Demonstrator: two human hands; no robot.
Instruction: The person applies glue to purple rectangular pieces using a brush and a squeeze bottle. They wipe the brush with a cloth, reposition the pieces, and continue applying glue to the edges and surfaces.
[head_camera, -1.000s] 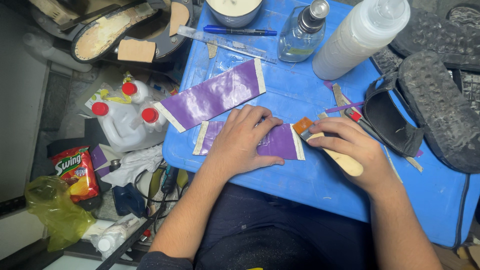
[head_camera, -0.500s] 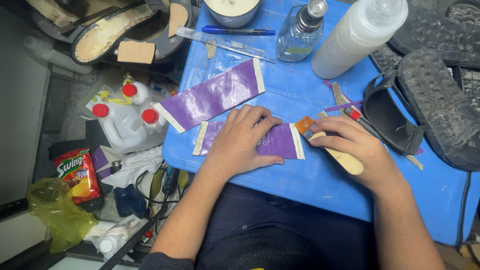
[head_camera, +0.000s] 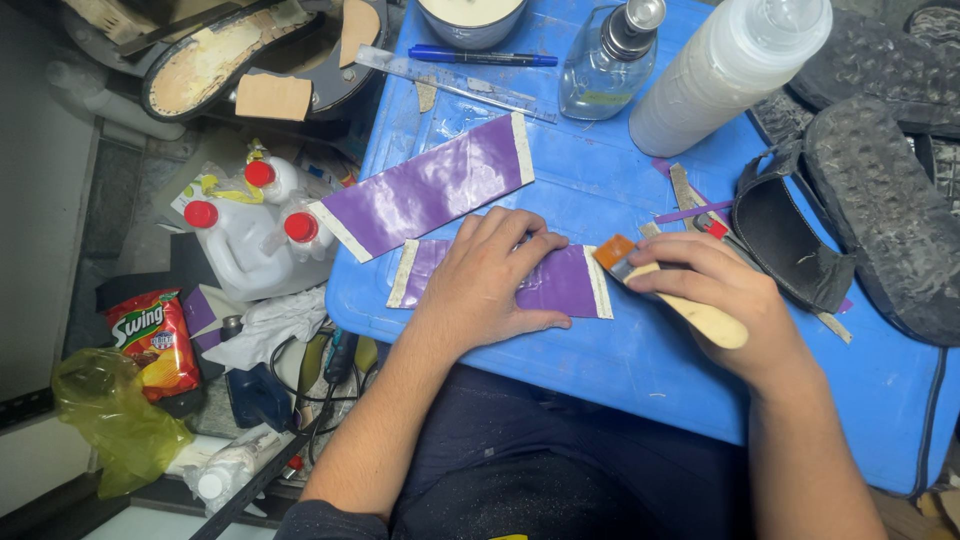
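My left hand (head_camera: 495, 275) lies flat on a purple strip (head_camera: 565, 283) with pale ends, pressing it onto the blue plastic lid (head_camera: 600, 190). My right hand (head_camera: 715, 290) grips a wooden-handled brush (head_camera: 700, 315); its orange ferrule and bristles (head_camera: 612, 252) touch the strip's right end. A second, longer purple strip (head_camera: 430, 190) lies loose just above, slanting up to the right.
A clear ruler (head_camera: 455, 85), blue pen (head_camera: 480, 57), glass bottle (head_camera: 610, 60), white squeeze bottle (head_camera: 725, 70) and a pot (head_camera: 470, 15) stand at the far edge. Black shoe parts (head_camera: 860, 200) lie right. Jugs (head_camera: 240, 240), snack bag (head_camera: 150, 340) and clutter fill the floor left.
The brush tip has shifted slightly along the right end of the strip. My left hand stays pressed on the strip.
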